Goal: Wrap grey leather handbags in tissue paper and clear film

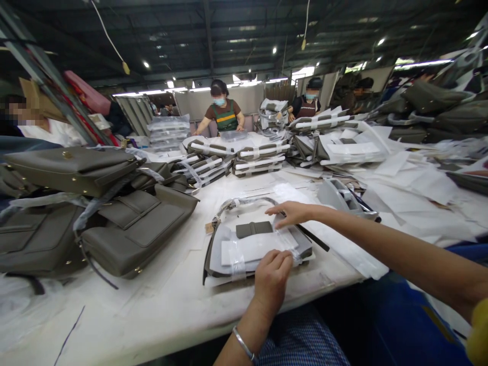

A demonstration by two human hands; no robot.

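Observation:
A grey-green handbag [213, 246] lies flat on the table in front of me, partly covered with white paper [244, 249]. Its flap tab [253, 230] shows through the wrapping, and clear tape [238, 259] crosses the paper. At the bag's lower right, my left hand [272, 274] is closed, its fingertips on another strip of clear tape [286, 239]. Over the upper right of the bag, my right hand [292, 212] reaches in with fingers stretched out, holding nothing that I can see. The bag's handle [232, 203], wrapped in plastic, arches away from me.
Unwrapped handbags [141, 229] are heaped at the left. Stacks of paper-wrapped bags [261, 157] stand farther back. A grey tape dispenser [339, 195] sits right of the bag, beside loose white paper sheets [415, 198]. A masked co-worker [224, 114] is across the table.

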